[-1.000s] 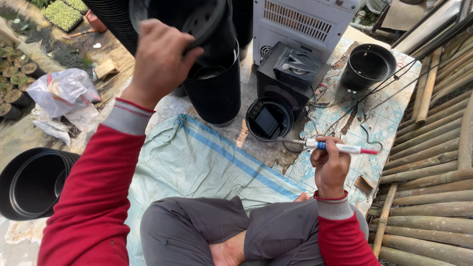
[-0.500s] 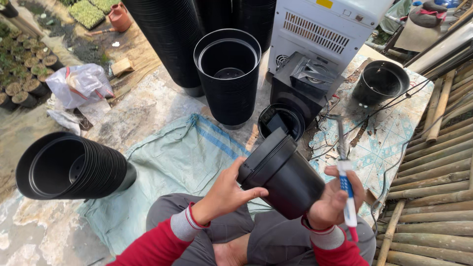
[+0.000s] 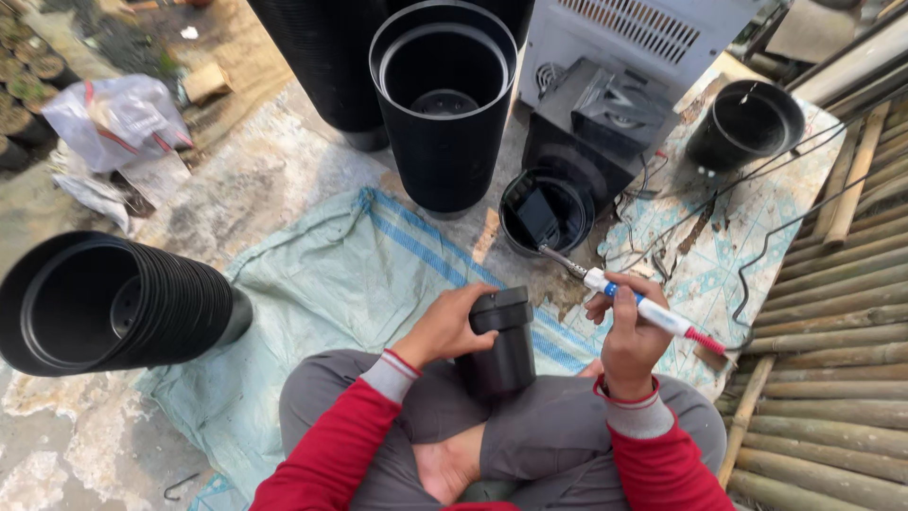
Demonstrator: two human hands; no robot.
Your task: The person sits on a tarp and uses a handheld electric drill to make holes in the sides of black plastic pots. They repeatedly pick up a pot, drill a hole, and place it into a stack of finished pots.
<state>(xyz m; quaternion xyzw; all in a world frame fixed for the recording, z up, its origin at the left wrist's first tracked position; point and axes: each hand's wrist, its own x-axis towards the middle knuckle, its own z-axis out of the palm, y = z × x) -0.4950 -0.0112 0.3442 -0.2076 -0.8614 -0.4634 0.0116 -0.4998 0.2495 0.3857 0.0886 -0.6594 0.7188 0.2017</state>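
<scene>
Black plastic plant pot (image 3: pixel 501 345) resting upside down on the lap, left hand (image 3: pixel 445 326) gripping its side, right hand (image 3: pixel 629 336) clasping a white pen-shaped soldering tool (image 3: pixel 643 308), tip pointing away.

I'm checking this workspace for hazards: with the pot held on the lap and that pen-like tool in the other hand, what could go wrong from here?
The metal tip of the pen-like tool in the right hand points out near the left hand gripping the black pot; a slip could hurt the fingers or the lap beneath. Its cord trails among loose wires and might snag. The pot rests on soft legs, so it could tilt.
</scene>
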